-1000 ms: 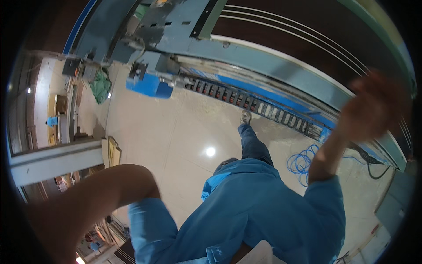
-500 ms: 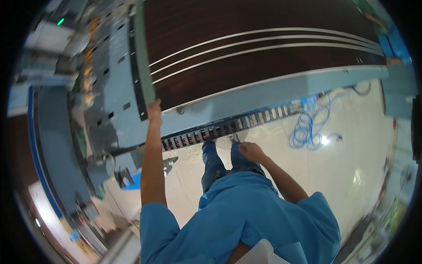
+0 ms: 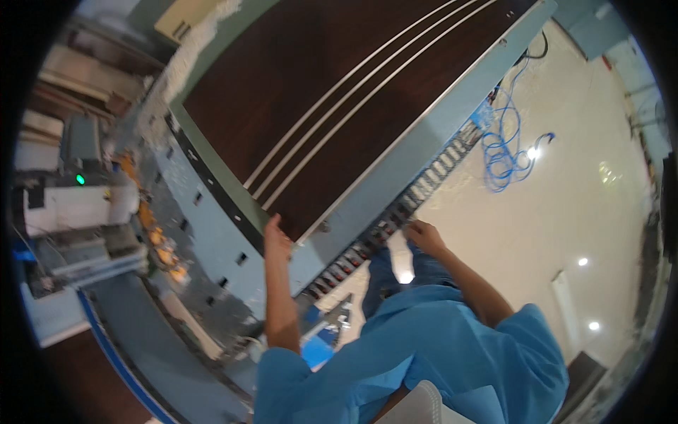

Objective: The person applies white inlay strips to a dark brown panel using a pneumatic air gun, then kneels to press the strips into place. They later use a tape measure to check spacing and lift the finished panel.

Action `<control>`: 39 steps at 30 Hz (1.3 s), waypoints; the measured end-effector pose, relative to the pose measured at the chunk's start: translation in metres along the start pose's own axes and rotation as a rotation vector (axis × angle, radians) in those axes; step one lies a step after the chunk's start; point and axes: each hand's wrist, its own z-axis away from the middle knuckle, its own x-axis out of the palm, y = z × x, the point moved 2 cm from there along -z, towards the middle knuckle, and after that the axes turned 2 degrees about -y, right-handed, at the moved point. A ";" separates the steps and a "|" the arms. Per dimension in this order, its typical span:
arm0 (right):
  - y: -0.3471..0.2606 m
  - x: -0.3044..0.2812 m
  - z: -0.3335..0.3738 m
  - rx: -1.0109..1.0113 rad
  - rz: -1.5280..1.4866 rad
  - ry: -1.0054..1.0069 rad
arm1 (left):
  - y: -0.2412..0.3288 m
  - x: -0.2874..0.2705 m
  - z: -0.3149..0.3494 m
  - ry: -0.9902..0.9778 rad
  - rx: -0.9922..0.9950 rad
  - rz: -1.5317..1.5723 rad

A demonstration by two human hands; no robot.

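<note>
A large dark brown panel (image 3: 296,106) with three pale curved stripes lies on the light blue machine bed (image 3: 367,201). My left hand (image 3: 277,239) is closed at the panel's near left corner, where a green strip (image 3: 224,162) runs along the panel's end; the undersides of its fingers are hidden. Lower and to the right, my right hand (image 3: 426,237) hangs with its fingers curled in and nothing visible in them. It appears in front of the black cable chain (image 3: 385,227) along the bed's near side; I cannot tell whether they touch.
Coiled blue hose (image 3: 503,159) lies on the pale shiny floor (image 3: 537,233) to the right. At the left stands a white machine unit (image 3: 78,208) with a green light, near a row of yellow parts (image 3: 162,247). A blue-edged grey bed (image 3: 152,346) extends at lower left.
The view has turned, so the panel and bed now slant up to the right. My left hand stays at the panel's corner. My right hand is now closer to the cable chain.
</note>
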 end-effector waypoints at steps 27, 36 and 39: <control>-0.194 0.173 0.044 -0.212 -1.413 -0.858 | -0.012 0.050 0.325 -0.285 0.152 -0.187; -0.131 0.042 0.114 -0.098 -1.320 -0.556 | 0.086 -0.006 0.111 -0.150 0.278 -0.122; -0.094 0.006 0.147 -0.123 -1.345 -0.355 | 0.127 0.044 0.021 -0.212 0.160 0.129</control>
